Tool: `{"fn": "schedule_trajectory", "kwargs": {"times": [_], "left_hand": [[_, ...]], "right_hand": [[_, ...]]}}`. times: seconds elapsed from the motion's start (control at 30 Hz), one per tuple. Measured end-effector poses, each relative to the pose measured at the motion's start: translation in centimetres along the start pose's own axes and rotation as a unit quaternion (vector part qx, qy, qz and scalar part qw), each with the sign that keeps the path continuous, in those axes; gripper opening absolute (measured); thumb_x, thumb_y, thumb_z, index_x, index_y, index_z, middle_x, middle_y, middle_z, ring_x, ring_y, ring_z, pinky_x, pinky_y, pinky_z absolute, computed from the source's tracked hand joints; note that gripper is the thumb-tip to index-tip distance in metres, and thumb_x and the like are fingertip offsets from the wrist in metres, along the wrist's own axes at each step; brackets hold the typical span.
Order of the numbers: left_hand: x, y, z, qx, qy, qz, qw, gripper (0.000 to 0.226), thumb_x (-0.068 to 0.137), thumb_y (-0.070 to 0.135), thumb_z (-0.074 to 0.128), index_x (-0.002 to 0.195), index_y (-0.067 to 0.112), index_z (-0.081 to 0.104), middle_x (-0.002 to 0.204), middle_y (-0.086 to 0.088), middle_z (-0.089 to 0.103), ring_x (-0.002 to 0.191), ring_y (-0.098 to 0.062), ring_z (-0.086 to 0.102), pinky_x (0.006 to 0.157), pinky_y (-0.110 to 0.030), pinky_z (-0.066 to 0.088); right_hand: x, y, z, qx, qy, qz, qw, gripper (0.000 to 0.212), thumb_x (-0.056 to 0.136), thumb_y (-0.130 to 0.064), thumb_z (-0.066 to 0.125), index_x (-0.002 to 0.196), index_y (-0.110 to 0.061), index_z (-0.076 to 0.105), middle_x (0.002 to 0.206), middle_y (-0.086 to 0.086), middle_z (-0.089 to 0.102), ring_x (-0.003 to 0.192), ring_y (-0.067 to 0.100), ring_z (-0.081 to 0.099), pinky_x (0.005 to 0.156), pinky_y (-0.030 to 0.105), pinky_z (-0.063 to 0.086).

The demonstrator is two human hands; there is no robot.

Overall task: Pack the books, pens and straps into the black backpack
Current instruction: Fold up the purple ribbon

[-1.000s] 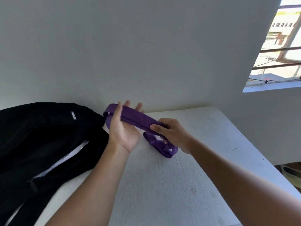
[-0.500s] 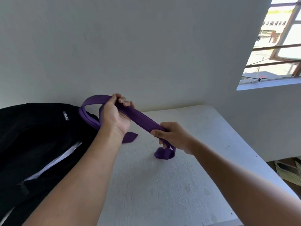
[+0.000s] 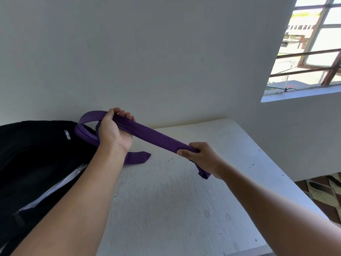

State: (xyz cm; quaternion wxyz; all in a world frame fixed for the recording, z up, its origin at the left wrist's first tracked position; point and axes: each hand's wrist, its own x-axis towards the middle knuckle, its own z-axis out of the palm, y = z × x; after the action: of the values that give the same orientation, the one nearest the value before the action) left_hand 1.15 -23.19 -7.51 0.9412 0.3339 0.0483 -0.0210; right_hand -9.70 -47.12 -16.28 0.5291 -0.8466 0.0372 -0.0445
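Lying at the far left of the white table [image 3: 166, 209], the black backpack [image 3: 36, 154] shows a pale logo near its top and a strip of white in its gaping opening lower down. Just to its right, the left hand [image 3: 114, 133] is curled around a purple strap [image 3: 153, 135], fingers wrapped over the top of it, held above the table near the wall. Behind that hand the strap bends into a loop that overlaps the backpack's upper edge, and one loose end lies flat on the table below the wrist. From the left hand the strap runs taut, slanting down to the right hand [image 3: 201, 157], which is closed around it in a fist; a short end hangs below that fist, clear of the table. A barred window [image 3: 310, 48] sits in the wall at upper right.
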Motion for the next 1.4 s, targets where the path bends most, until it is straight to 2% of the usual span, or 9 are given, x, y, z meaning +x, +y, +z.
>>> {"fn": "schedule_trajectory", "kwargs": {"times": [0.17,0.37,0.5,0.73,0.93,1.03,1.17,1.27,1.4], "left_hand": [[-3.0,-4.4,-3.2,0.041,-0.008,-0.146,0.988,0.078,0.082,0.069,0.067,0.139,0.017,0.059,0.134,-0.009,0.066,0.121,-0.024,0.063,0.101,-0.042,0.042],[-8.9,-12.3,-3.4,-0.022,-0.055,-0.375,0.925,0.078,0.083,0.065,0.071,0.132,0.005,0.066,0.128,-0.020,0.068,0.124,-0.032,0.063,0.114,-0.041,0.041],[-7.1,-11.9,-2.1,0.072,-0.055,-0.382,0.920,0.044,0.087,0.054,0.071,0.104,0.013,0.074,0.091,-0.005,0.073,0.095,-0.020,0.067,0.108,-0.033,0.042],[-4.4,-11.4,-0.8,0.106,-0.005,-0.236,0.966,0.024,0.097,0.006,0.064,0.121,0.010,0.065,0.102,-0.004,0.076,0.090,-0.016,0.071,0.066,-0.028,0.057],[-4.9,-11.7,-0.1,0.135,0.039,-0.012,0.990,0.028,0.088,-0.001,0.076,0.100,0.014,0.055,0.095,-0.013,0.075,0.086,-0.026,0.073,0.082,-0.041,0.058],[-6.6,-12.3,-0.1,0.066,0.017,-0.145,0.987,0.018,0.085,0.021,0.082,0.087,0.015,0.065,0.085,-0.004,0.069,0.078,-0.017,0.067,0.090,-0.035,0.055],[-8.4,-13.4,-1.1,0.047,-0.052,-0.352,0.933,0.058,0.083,0.066,0.071,0.117,0.018,0.074,0.117,-0.001,0.076,0.118,-0.021,0.066,0.113,-0.040,0.036],[-7.2,-12.3,-0.6,0.110,-0.065,-0.344,0.930,0.033,0.089,0.054,0.068,0.109,0.029,0.075,0.109,0.006,0.074,0.099,-0.009,0.061,0.091,-0.030,0.036],[-5.9,-12.3,0.5,0.148,-0.064,-0.201,0.966,0.017,0.104,0.027,0.057,0.116,0.021,0.066,0.111,-0.001,0.076,0.101,-0.018,0.069,0.096,-0.034,0.046]], "right_hand": [[0.0,-0.8,0.7,0.047,0.012,-0.029,0.998,0.055,0.093,-0.046,0.076,0.082,0.005,0.058,0.065,0.002,0.048,0.058,0.015,0.041,0.057,0.031,0.033],[-0.1,-1.8,2.4,0.094,-0.054,-0.037,0.993,0.038,0.092,-0.036,0.080,0.087,0.000,0.070,0.082,0.018,0.073,0.066,0.025,0.065,0.061,0.040,0.053],[-0.1,-1.5,2.3,0.036,-0.030,-0.051,0.998,0.047,0.087,-0.049,0.080,0.080,-0.004,0.068,0.068,0.010,0.068,0.061,0.013,0.059,0.065,0.032,0.045],[0.4,1.2,1.2,-0.053,0.029,-0.019,0.998,0.060,0.074,-0.083,0.063,0.078,-0.023,0.068,0.060,-0.004,0.061,0.054,0.006,0.051,0.078,0.039,0.037],[0.5,0.0,0.5,-0.105,0.005,-0.023,0.994,0.051,0.074,-0.083,0.057,0.087,-0.033,0.065,0.070,-0.004,0.068,0.064,0.010,0.059,0.085,0.044,0.044],[0.5,-0.9,0.6,-0.047,0.016,-0.045,0.998,0.056,0.074,-0.077,0.065,0.085,-0.022,0.063,0.068,0.001,0.063,0.064,0.017,0.058,0.079,0.044,0.045],[0.1,-1.0,0.7,0.009,0.000,-0.055,0.998,0.048,0.080,-0.064,0.075,0.084,-0.016,0.068,0.077,0.010,0.069,0.067,0.030,0.062,0.068,0.053,0.054],[-0.2,-0.7,-0.2,0.051,-0.004,-0.041,0.998,0.036,0.091,-0.040,0.079,0.076,-0.013,0.062,0.065,-0.001,0.059,0.060,0.012,0.050,0.056,0.034,0.040],[-0.5,-1.3,-0.4,0.143,-0.060,0.021,0.988,0.024,0.100,-0.033,0.071,0.096,-0.009,0.071,0.079,0.001,0.072,0.068,0.010,0.064,0.063,0.025,0.050]]}}
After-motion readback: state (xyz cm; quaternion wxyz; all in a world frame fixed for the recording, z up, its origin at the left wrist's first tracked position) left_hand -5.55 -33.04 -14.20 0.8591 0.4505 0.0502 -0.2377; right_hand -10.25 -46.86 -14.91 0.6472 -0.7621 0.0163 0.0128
